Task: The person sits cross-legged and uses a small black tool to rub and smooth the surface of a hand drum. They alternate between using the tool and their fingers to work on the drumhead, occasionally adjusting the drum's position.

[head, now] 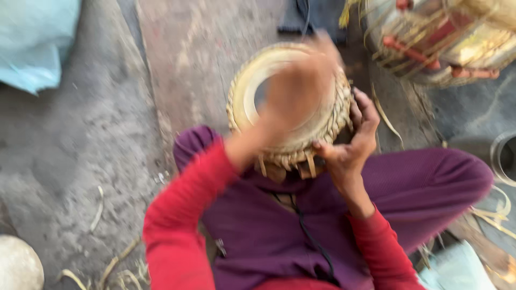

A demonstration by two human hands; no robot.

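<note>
At the far left, a pale blue sack (32,43) is seen lying on the grey concrete floor (80,150), and a rounded pale object (19,266) is cut off at the lower left corner. Loose straw-coloured strips (107,268) are scattered on the floor nearby.

Toward the middle, a small hand drum (290,107) with a pale skin head and braided lacing round its rim is held in the lap, between purple-clad legs (419,182). The left hand (295,91) is raised over the drumhead and is badly blurred; it seems to be just above or on the skin, but whether it is open or closed cannot be told, and nothing is seen in it.

The right hand (355,134) is curled against the drum's right side, thumb by the lower rim and fingers wrapped round the laced wall, gripping it.

At the upper right, a second drum (441,43) laced with straps and red pegs is seen lying on the floor, and a metal ring (502,158) sits at the right edge.
</note>
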